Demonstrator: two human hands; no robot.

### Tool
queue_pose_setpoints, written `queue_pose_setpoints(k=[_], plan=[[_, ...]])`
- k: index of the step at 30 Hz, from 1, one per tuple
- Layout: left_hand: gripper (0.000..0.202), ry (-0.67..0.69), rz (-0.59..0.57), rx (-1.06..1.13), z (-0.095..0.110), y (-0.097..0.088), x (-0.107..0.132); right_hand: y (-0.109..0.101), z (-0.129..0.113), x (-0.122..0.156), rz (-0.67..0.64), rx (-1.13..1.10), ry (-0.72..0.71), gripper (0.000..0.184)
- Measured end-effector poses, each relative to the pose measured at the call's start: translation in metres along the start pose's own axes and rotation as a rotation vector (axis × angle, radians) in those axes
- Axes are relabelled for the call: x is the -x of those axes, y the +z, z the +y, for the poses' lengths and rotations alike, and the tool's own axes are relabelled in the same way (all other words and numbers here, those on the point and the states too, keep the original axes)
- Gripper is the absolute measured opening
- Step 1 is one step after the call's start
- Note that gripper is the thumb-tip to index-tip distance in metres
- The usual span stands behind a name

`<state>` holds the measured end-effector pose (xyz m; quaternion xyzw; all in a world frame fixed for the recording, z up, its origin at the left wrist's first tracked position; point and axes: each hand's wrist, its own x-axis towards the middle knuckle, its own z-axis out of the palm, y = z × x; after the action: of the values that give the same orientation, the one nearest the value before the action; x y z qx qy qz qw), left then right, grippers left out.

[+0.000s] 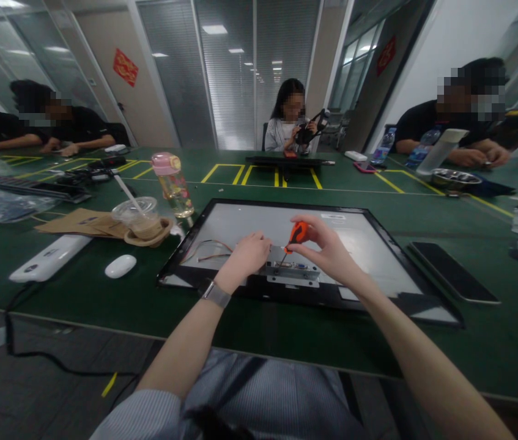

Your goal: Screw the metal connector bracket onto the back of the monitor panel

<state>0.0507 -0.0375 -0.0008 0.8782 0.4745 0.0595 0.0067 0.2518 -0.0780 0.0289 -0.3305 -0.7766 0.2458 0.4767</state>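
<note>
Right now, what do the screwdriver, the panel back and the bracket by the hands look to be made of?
The screwdriver in the right hand: orange handle, probably moulded plastic or rubber, dull; thin dark shaft, likely steel. The panel back: pale grey sheet metal, it seems, smooth with soft sheen. The bracket by the left hand: seemingly bare metal, brighter grey.

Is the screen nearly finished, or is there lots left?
About midway, it seems. Done: the screen lies face down with its grey back bare. In hand: the right hand holds a screwdriver with its tip at the metal plate, and the left hand rests on that plate. To do: the wires beside it look loose, and no cover is on.
</note>
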Motion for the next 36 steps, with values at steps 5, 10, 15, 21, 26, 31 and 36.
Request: queue_pose_setpoints(k=[5,10,15,21,26,31,36], plan=[[0.035,-0.003,-0.001,-0.004,-0.0002,0.0007,-0.0009,0.0027,0.0024,0.0002,0.042,0.061,-0.043,0.037],[0.034,0.001,-0.005,-0.010,0.0012,-0.0007,-0.0004,0.0024,-0.0015,0.0009,-0.023,-0.034,-0.033,0.042],[0.034,0.000,-0.012,-0.011,0.0017,-0.0021,0.0007,0.0004,0.0006,0.0004,-0.036,0.032,-0.041,0.042],[0.034,-0.005,-0.006,-0.015,0.0016,-0.0010,0.0002,0.0000,-0.0017,0.0006,-0.032,-0.026,-0.002,0.049],[0.036,-0.011,-0.019,-0.018,0.0039,-0.0042,0.0012,-0.0010,-0.0038,0.0009,-0.059,-0.041,-0.028,0.042],[0.036,-0.012,-0.032,-0.018,0.0041,-0.0057,0.0010,-0.0023,-0.0032,-0.0004,-0.017,-0.017,-0.001,0.041],[0.034,-0.007,-0.019,-0.025,0.0025,-0.0018,-0.0001,-0.0021,-0.0018,0.0002,-0.021,-0.060,-0.017,0.041]])
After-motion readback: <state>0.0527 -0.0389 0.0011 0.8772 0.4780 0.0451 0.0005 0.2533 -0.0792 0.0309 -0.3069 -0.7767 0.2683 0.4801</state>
